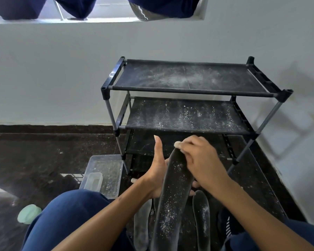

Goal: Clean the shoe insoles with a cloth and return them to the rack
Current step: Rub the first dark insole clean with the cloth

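A long dark grey foam insole speckled with white dust [170, 196] was held up in front of the person, its toe end raised toward the rack and its heel end running down toward the lap. The left hand [157, 175] supported it from underneath and on the left side, thumb pointing straight up, fingers passing beneath the insole with their tips showing on the far side; this grip was spread rather than pinching. The right hand [198, 158] was curled over the toe end of the insole, fingers bent round its tip and gripping it.

A second dark dusty insole [201, 218] lay on the floor just to the right of the held one, and a lighter grey insole [141, 227] lay to its left.

A black three-tier fabric-shelved shoe rack with grey metal posts [188, 78] stood against the white wall beyond the hands, its shelves dusted with white powder. A clear plastic rectangular tub [105, 171] sat on the dark speckled floor [43, 160] beside the rack's left leg. A pale green round lid-like object [28, 213] lay near the left knee, clad in blue trousers [65, 214].
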The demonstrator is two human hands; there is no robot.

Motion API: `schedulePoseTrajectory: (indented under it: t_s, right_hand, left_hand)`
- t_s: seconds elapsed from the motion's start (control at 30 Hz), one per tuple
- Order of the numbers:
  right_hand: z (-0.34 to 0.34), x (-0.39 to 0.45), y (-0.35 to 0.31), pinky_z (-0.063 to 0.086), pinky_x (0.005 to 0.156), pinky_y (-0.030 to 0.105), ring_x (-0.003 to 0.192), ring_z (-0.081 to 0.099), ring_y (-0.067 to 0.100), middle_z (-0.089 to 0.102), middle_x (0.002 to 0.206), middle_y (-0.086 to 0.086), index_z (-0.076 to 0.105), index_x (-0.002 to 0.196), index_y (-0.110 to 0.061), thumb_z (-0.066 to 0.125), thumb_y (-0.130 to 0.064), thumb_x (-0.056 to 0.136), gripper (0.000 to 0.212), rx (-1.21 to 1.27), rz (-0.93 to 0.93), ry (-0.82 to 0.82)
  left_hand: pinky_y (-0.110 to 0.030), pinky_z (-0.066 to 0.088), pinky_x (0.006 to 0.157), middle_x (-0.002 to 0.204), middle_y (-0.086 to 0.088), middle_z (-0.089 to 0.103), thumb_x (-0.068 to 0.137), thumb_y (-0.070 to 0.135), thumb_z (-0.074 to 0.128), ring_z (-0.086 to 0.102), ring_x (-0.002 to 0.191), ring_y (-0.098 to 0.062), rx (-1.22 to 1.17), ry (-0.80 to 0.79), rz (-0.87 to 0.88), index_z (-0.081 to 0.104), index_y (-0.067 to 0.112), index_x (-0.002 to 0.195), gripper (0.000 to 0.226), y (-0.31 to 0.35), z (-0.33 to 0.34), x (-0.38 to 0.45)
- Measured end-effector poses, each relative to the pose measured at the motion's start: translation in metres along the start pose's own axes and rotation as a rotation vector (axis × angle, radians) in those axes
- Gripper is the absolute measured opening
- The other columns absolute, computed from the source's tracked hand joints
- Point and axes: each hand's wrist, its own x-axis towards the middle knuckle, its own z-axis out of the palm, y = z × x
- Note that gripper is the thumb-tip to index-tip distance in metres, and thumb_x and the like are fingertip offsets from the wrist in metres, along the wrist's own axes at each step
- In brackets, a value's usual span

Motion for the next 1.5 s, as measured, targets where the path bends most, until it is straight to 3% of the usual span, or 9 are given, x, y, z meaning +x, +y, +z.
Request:
schedulePoseTrajectory:
  t_s: [0.17,0.37,0.57,0.77,0.83,0.97,1.17,1.3,1.5]
  right_hand:
    - [0.011,-0.011,-0.016,0.055,0.070,0.031,0.091,0.053,0.016,0.060,0.093,-0.002,0.070,0.102,-0.011,0.064,0.001,0.080,0.026,0.017,-0.163,-0.101]
    - [0.003,0.007,0.008,0.056,0.057,0.036,0.087,0.056,0.024,0.061,0.089,0.006,0.069,0.099,-0.003,0.069,0.009,0.071,0.031,-0.165,-0.032,0.029]
    - [0.016,-0.015,-0.024,0.054,0.058,0.029,0.086,0.056,0.021,0.060,0.089,0.003,0.068,0.096,-0.005,0.074,-0.001,0.071,0.027,-0.094,-0.178,-0.058]
    - [-0.001,0.006,0.005,0.054,0.056,0.030,0.085,0.058,0.025,0.062,0.089,0.007,0.070,0.098,0.000,0.073,0.003,0.069,0.030,-0.223,0.008,0.010]
    - [0.003,0.003,0.000,0.054,0.058,0.030,0.086,0.058,0.024,0.062,0.090,0.007,0.070,0.099,-0.001,0.073,0.003,0.069,0.030,-0.220,0.008,0.018]
    - [0.018,-0.015,-0.025,0.055,0.061,0.030,0.091,0.053,0.017,0.060,0.093,0.002,0.068,0.099,-0.006,0.064,-0.001,0.076,0.023,-0.084,-0.128,-0.053]
    - [0.000,0.009,0.011,0.054,0.070,0.035,0.093,0.054,0.021,0.060,0.092,0.004,0.070,0.105,-0.006,0.060,-0.002,0.085,0.022,-0.154,0.082,0.034]
    - [0.002,0.003,-0.004,0.054,0.073,0.032,0.093,0.056,0.021,0.063,0.094,0.004,0.070,0.103,-0.005,0.064,0.003,0.079,0.026,-0.125,0.046,-0.002]
    - [0.013,-0.015,-0.039,0.041,0.088,0.016,0.102,0.050,0.012,0.062,0.106,-0.004,0.068,0.111,-0.012,0.056,0.005,0.083,0.035,0.107,-0.025,-0.120]
  left_hand:
    - [-0.048,0.050,0.094,0.119,-0.026,0.062,0.063,0.092,0.014,0.061,0.111,-0.037,0.017,0.109,0.052,0.062,0.008,0.123,0.114,0.003,-0.002,-0.001]
    - [-0.046,0.055,0.074,0.099,-0.023,0.063,0.058,0.094,0.011,0.064,0.080,-0.033,0.003,-0.011,0.026,0.058,0.011,0.127,0.118,0.000,-0.003,-0.003]
    - [-0.051,0.046,0.100,0.115,-0.021,0.066,0.056,0.094,0.021,0.062,0.111,-0.033,0.116,0.140,0.068,0.065,0.010,0.118,0.112,0.000,-0.003,0.000]
    - [-0.043,0.055,0.072,0.093,-0.019,0.065,0.060,0.092,0.009,0.064,0.078,-0.029,0.074,-0.002,0.029,0.057,0.010,0.126,0.116,-0.001,-0.001,-0.003]
    - [-0.046,0.056,0.076,0.098,-0.019,0.067,0.060,0.092,0.009,0.066,0.085,-0.031,0.081,-0.005,0.030,0.053,0.011,0.131,0.116,-0.003,-0.003,-0.001]
    - [-0.048,0.044,0.102,0.123,-0.016,0.064,0.053,0.100,0.022,0.058,0.118,-0.029,0.203,0.161,0.075,0.060,0.014,0.125,0.119,-0.003,-0.010,0.003]
    - [-0.044,0.056,0.072,0.095,-0.018,0.068,0.058,0.092,0.005,0.065,0.079,-0.030,0.102,-0.005,0.015,0.063,0.012,0.120,0.116,0.000,-0.002,-0.004]
    - [-0.043,0.057,0.075,0.100,-0.019,0.069,0.058,0.090,0.007,0.068,0.085,-0.030,0.094,0.008,0.022,0.061,0.010,0.122,0.115,-0.001,0.001,-0.005]
    - [-0.048,0.042,0.105,0.120,-0.024,0.063,0.058,0.097,0.015,0.060,0.115,-0.035,0.071,0.176,0.050,0.063,0.003,0.120,0.122,0.002,-0.011,-0.005]
